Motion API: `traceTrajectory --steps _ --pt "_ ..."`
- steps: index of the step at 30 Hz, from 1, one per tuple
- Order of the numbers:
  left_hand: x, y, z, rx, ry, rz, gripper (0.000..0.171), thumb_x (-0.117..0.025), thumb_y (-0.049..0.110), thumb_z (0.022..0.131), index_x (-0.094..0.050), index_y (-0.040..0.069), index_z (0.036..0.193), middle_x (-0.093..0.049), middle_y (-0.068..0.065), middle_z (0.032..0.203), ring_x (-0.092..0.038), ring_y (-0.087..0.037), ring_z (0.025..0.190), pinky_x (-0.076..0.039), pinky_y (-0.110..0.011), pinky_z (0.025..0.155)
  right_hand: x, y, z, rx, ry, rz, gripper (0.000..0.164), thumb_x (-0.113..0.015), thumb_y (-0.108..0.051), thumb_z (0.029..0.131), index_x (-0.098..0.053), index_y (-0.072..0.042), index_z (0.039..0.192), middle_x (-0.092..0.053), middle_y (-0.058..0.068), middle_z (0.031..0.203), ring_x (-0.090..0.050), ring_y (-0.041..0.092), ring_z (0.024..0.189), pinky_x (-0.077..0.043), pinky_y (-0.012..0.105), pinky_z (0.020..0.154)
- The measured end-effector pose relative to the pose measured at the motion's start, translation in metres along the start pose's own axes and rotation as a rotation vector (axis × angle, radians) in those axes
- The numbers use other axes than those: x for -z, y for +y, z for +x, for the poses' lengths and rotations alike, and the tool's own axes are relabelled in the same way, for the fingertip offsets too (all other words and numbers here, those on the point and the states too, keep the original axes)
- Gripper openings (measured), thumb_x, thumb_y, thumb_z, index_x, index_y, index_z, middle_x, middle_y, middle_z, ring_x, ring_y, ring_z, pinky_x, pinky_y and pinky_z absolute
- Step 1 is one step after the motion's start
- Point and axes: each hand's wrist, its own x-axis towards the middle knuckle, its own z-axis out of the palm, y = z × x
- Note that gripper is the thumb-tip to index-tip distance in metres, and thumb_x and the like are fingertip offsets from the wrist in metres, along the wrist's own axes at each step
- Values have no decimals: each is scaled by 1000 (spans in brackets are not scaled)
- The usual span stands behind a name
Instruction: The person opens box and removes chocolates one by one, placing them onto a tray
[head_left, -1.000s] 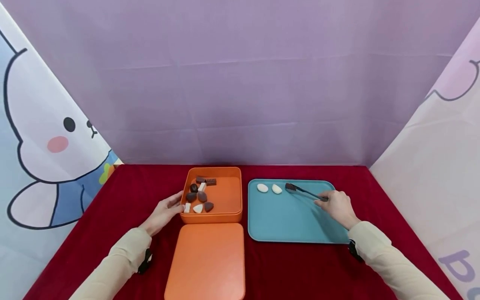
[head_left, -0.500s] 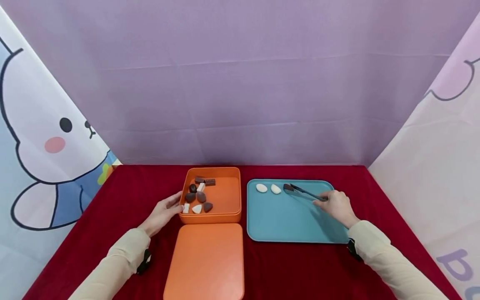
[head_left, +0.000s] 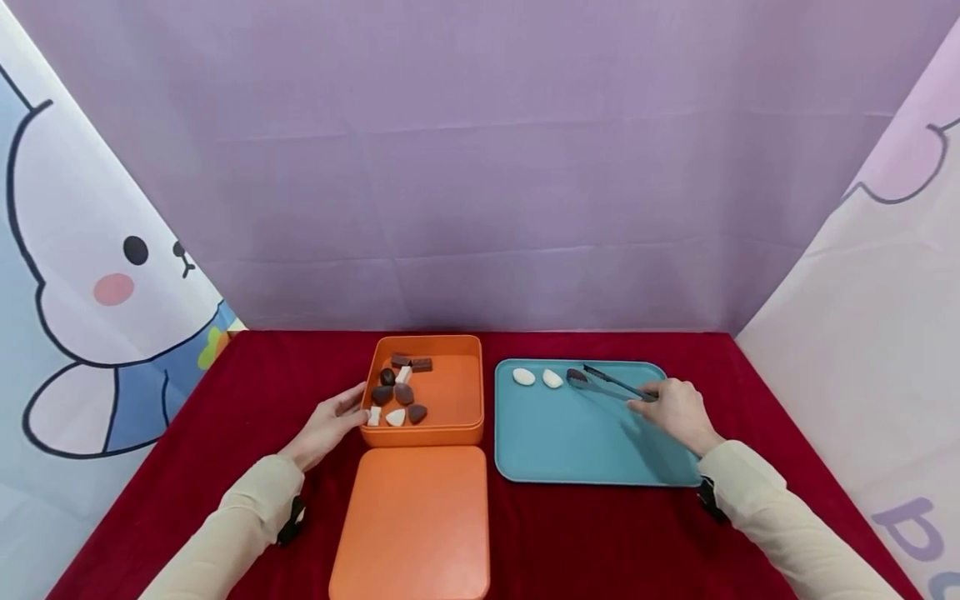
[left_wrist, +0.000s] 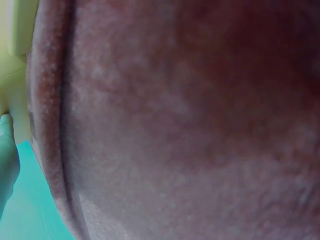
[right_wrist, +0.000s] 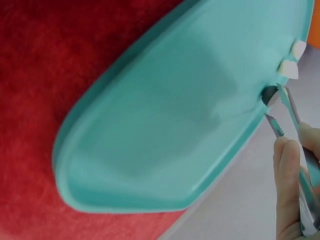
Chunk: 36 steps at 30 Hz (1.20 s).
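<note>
My right hand (head_left: 677,413) holds black tongs (head_left: 622,383) over the blue-green tray (head_left: 570,442). Their two arms are spread, and a dark chocolate piece (right_wrist: 269,94) lies by the tip of one of them on the tray. Left of it sit two white pieces, a pointed one (head_left: 552,379) and an oval one (head_left: 523,377). At the orange box (head_left: 457,400), my left hand (head_left: 324,427) rests its extended fingers and thumb against the left wall near the front corner. Brown pieces (head_left: 404,393) and white pieces (head_left: 395,417) lie mostly in the box's left half.
The orange lid (head_left: 412,525) lies flat in front of the box. Red cloth (head_left: 585,542) covers the table. A lilac curtain (head_left: 480,167) hangs behind, with printed cloths on the left (head_left: 67,250) and right (head_left: 862,333).
The tongs, nearly closed at the dark piece a second ago, have spread apart, one arm swinging away toward the back right. My left hand and the box stay in place.
</note>
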Motion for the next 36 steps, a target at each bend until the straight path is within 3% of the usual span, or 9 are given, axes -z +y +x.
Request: traceTrajectory --steps 11,18,30,36 --pt "1 -2 0 6 9 5 63 -51 17 94 -18 7 147 -22 -17 150 -23 -32 137 -29 -48 106 7 -14 11 31 29 45 38 -71 -22 80 -67 5 105 -68 10 72 -56 14 51 -39 25 44" --pt "0 -2 1 10 2 -2 63 -50 18 94 -18 9 148 -20 -15 151 -22 -33 138 -27 -50 107 2 -42 22 46 25 90 37 -72 -27 78 -69 0 104 -68 6 72 -51 14 50 -40 25 44" --pt "2 2 0 1 4 -14 64 -51 20 94 -18 8 148 -20 -16 151 -21 -33 138 -26 -50 107 -8 -102 40 79 -43 163 38 -72 -26 78 -68 -3 108 -69 6 81 -62 14 63 -47 26 53" --pt "1 5 1 -10 2 -37 64 -51 20 94 -18 7 147 -21 -16 151 -22 -32 138 -27 -48 107 -16 -122 51 89 -77 192 36 -73 -26 78 -69 -3 106 -69 7 82 -60 18 61 -47 26 51"
